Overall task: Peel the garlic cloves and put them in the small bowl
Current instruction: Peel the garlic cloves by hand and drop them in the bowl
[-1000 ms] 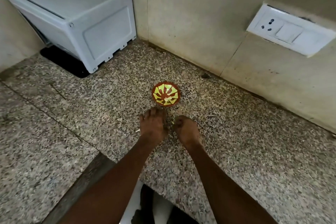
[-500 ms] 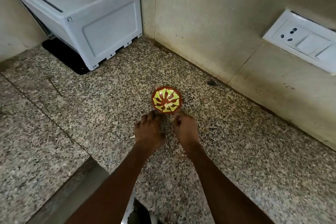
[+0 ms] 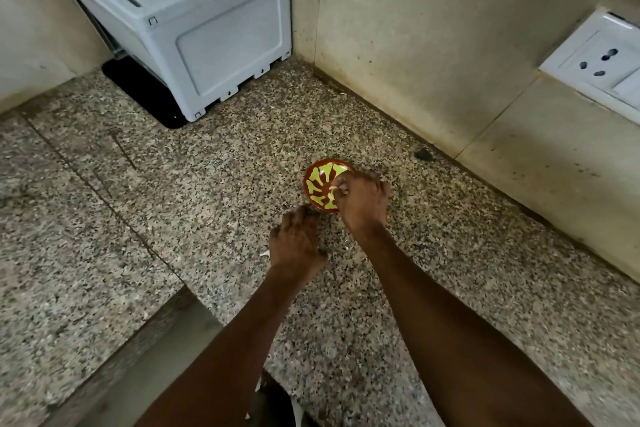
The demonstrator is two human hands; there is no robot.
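Right hand [image 3: 360,199] now reached fwd over small bowl [image 3: 320,184], fingertips pinching pale garlic clove [image 3: 333,196] just above bowl's right side; earlier sat beside left hand, short of bowl. Left hand [image 3: 296,243] stays on table [image 3: 207,184] near bowl, fingers curled; grip contents can't tell. Peel scraps [image 3: 348,244] between wrists.

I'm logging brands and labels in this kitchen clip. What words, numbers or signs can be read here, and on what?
None can be read.
White appliance: no lettering shows; small marks near its base are too small to read.
Small bowl: a yellow pattern on red, no text.
Wall socket plate: only pin holes and switches, no markings legible.
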